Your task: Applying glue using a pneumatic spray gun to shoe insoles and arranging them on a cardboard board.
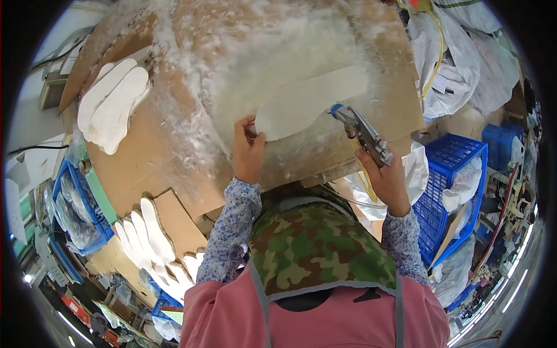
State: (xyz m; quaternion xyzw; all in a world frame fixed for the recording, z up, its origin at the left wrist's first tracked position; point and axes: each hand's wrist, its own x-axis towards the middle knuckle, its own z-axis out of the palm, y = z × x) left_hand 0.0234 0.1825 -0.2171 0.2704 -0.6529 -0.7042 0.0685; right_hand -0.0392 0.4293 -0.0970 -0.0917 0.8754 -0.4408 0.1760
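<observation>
L hand (249,156) pinches the near-left end of a white insole-shaped sheet (310,101) over the cardboard (125,174); R hand (387,180) is wrapped round a spray gun (366,136). Weak pinch + strong blast could shift the sheet, imo. Containers: L blue bin (105,233) w/ clear plastic bags (75,223), R blue crate (452,153) w/ white bag (462,188).

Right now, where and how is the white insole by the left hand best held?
Probably pinch the white insole at its left end, coming from the left. It is long and flat, the left hand grips that end, and the spray gun in the right hand crowds its near right side.
</observation>
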